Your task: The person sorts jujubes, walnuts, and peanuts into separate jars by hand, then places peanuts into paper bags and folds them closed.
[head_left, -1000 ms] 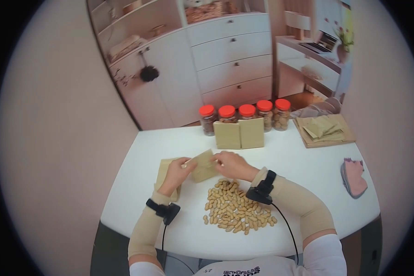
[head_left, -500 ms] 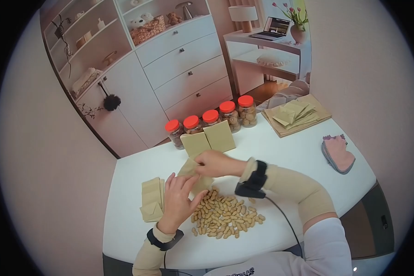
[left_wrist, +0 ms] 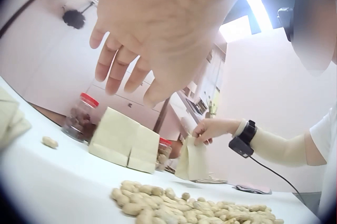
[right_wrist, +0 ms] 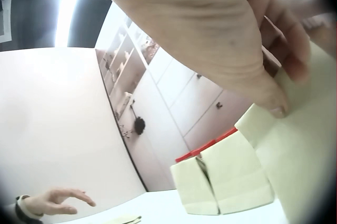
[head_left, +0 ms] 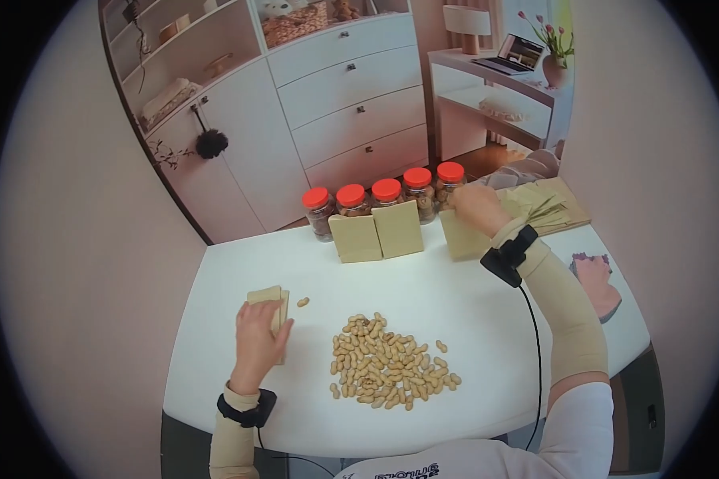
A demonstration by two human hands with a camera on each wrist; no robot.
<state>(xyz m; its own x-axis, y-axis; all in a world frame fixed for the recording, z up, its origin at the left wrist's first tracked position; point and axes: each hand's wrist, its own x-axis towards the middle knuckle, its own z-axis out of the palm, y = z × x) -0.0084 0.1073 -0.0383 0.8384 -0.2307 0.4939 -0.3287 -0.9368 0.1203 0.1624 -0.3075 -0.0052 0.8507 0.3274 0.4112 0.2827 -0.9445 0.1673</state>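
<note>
My right hand (head_left: 481, 209) pinches the top edge of a tan paper bag (left_wrist: 192, 160), which hangs upright to the right of two standing paper bags (head_left: 399, 229). In the right wrist view the thumb (right_wrist: 271, 100) lies along this bag's face. My left hand (head_left: 256, 339) is held over the flat paper bags (head_left: 264, 296) at the left of the table, partly covering them in the head view. Its fingers are spread and hold nothing in the left wrist view. Between the hands lies a heap of unshelled peanuts (head_left: 391, 363).
Several red-lidded jars (head_left: 319, 214) stand in a row behind the standing bags. More paper bags (head_left: 547, 203) are piled at the back right. A pink and grey cloth (head_left: 595, 281) lies near the right edge. One loose peanut (head_left: 303, 302) is beside the flat bags.
The right hand has carried the paper bag from above the peanuts to the right, beside the standing bags. The left hand has let go of it and moved left over the flat bags.
</note>
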